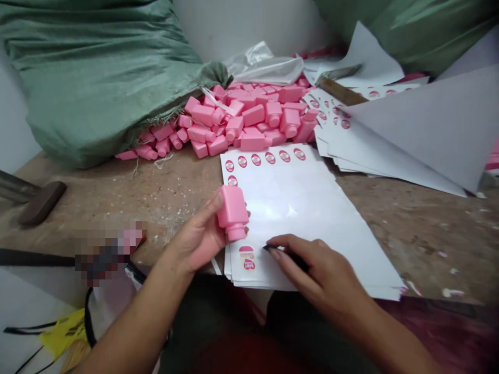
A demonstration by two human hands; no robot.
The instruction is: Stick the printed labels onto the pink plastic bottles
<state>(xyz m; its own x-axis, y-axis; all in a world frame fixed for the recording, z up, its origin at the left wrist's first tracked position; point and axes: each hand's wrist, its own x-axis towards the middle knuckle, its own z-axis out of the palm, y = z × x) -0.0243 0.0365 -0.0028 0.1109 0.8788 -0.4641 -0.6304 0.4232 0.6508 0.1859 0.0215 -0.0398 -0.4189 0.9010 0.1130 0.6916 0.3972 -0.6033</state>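
Observation:
My left hand (205,231) is closed around a pink plastic bottle (233,208), its capped neck tilted downward, over the left edge of a stack of white label sheets (300,213). Several pink oval labels (270,158) line the top of the uppermost sheet, and a few run down its left side. Near the bottom left corner lies a pink-and-white label (247,258) reading "BABY". Just right of that label, my right hand (312,262) pinches a small dark pointed tool (268,248) whose kind I cannot make out; most of it is hidden by the fingers.
Pink bottles (253,115) spill in a heap from a green woven sack (105,78) at the back. More label sheets (409,130) curl up at the right, with a wooden-handled tool (341,92) on them. A clear plastic bag (268,67) lies behind the heap.

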